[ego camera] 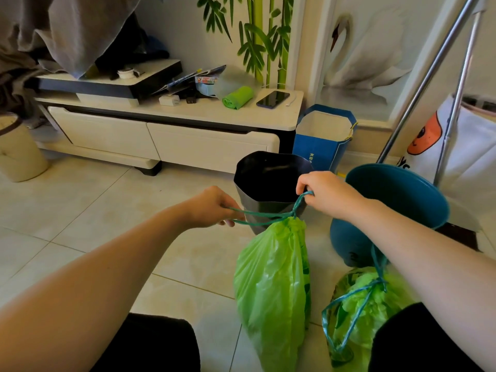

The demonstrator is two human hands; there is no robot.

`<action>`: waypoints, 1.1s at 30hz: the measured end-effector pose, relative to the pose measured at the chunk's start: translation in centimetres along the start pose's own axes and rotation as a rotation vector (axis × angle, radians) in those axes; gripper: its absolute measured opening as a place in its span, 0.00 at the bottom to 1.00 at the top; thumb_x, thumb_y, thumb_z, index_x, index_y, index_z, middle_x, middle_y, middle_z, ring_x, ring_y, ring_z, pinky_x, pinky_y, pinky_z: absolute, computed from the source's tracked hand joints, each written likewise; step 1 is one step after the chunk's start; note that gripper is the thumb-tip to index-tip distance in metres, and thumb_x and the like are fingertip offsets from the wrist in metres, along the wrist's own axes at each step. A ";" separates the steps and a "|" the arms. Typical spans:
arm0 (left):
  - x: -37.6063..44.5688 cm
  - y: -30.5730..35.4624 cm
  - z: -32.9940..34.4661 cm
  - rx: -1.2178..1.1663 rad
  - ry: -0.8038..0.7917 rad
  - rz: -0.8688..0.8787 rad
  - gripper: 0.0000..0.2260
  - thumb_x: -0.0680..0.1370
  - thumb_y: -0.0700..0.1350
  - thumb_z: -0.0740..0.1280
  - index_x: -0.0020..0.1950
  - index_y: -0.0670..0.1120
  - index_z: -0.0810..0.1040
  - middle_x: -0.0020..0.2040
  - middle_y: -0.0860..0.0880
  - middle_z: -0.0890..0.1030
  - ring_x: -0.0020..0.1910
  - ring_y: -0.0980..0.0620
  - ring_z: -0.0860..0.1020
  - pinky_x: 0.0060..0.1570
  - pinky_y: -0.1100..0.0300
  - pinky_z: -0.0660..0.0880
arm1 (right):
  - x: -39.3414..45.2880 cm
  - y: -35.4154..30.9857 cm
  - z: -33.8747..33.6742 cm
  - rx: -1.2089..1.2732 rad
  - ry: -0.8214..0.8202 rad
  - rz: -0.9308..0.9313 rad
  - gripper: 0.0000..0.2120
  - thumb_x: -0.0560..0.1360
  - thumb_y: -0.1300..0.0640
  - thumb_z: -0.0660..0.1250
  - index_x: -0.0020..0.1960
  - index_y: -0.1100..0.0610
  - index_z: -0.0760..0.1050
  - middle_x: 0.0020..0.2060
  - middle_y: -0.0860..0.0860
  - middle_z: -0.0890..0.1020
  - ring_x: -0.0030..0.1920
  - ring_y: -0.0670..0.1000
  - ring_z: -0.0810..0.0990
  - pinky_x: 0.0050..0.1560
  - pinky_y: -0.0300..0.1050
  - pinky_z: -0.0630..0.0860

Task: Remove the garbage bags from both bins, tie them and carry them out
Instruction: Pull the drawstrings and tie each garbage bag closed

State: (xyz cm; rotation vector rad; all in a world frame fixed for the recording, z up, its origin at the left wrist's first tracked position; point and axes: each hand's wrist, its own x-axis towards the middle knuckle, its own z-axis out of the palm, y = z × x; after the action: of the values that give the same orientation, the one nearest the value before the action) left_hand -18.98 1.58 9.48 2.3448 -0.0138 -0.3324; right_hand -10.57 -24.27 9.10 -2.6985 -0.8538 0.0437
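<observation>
A green garbage bag [271, 285] hangs in front of me with its mouth cinched by a teal drawstring [264, 217]. My left hand [212, 208] grips one loop of the drawstring and pulls it left. My right hand [326, 193] grips the other loop and holds it up. A second green garbage bag [367, 299] lies on the floor at the lower right, its drawstring pulled tight. Behind the hanging bag stands a black bin [268, 178], with nothing in it. A teal bin [397, 202] stands tilted at the right.
A low white TV cabinet [166, 130] runs along the wall, with a roll of green bags [237, 98] and a phone [272, 99] on top. A blue paper bag [323, 138] stands beside it. A cream bin [18, 149] is at left. Metal poles [426, 79] lean at right.
</observation>
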 end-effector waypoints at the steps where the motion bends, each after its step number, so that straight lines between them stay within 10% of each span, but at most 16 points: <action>1: -0.1 -0.2 -0.3 0.000 0.003 -0.015 0.07 0.76 0.42 0.70 0.49 0.42 0.86 0.41 0.42 0.85 0.36 0.57 0.80 0.35 0.72 0.77 | 0.0 0.4 -0.3 -0.033 0.035 0.009 0.07 0.73 0.61 0.64 0.46 0.49 0.76 0.41 0.46 0.74 0.42 0.49 0.73 0.40 0.45 0.71; 9: -0.5 -0.7 -2.6 -0.562 0.018 -0.117 0.10 0.78 0.39 0.64 0.46 0.36 0.83 0.47 0.41 0.85 0.45 0.48 0.84 0.50 0.56 0.81 | -1.5 2.4 -1.9 0.196 0.027 0.110 0.03 0.70 0.53 0.73 0.41 0.48 0.79 0.36 0.44 0.81 0.39 0.43 0.79 0.40 0.41 0.73; 16: 0.5 1.8 -2.5 -0.986 0.046 -0.143 0.16 0.75 0.40 0.60 0.28 0.44 0.78 0.30 0.46 0.80 0.38 0.47 0.83 0.48 0.54 0.81 | -3.5 1.3 -3.4 0.383 0.058 0.084 0.03 0.72 0.52 0.71 0.40 0.45 0.82 0.36 0.40 0.82 0.41 0.34 0.77 0.42 0.35 0.70; 20: 0.9 4.5 -0.9 -1.071 0.011 -0.113 0.13 0.76 0.42 0.63 0.33 0.46 0.80 0.26 0.50 0.70 0.27 0.52 0.73 0.35 0.61 0.72 | -4.2 0.7 -4.0 0.547 0.132 0.140 0.08 0.70 0.48 0.72 0.36 0.50 0.78 0.32 0.45 0.80 0.33 0.41 0.77 0.39 0.39 0.72; 24: 1.2 7.8 1.9 -1.092 -0.030 -0.008 0.15 0.76 0.36 0.65 0.61 0.47 0.77 0.31 0.49 0.77 0.25 0.54 0.69 0.25 0.64 0.65 | -4.9 -0.6 -4.5 0.712 0.127 0.147 0.11 0.71 0.48 0.71 0.38 0.55 0.79 0.34 0.56 0.81 0.36 0.46 0.78 0.40 0.41 0.77; 33: 1.8 12.2 6.3 -0.580 0.049 0.285 0.31 0.73 0.35 0.71 0.71 0.55 0.66 0.42 0.49 0.84 0.46 0.53 0.84 0.44 0.68 0.79 | -6.7 -0.9 -6.1 0.870 0.195 0.082 0.07 0.76 0.57 0.66 0.50 0.51 0.82 0.34 0.49 0.82 0.35 0.43 0.78 0.37 0.34 0.75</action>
State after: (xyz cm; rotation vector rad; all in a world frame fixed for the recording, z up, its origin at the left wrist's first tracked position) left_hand -17.69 -11.65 13.23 1.7452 -0.2001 -0.1141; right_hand -15.83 -29.12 14.78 -1.8760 -0.4952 0.1329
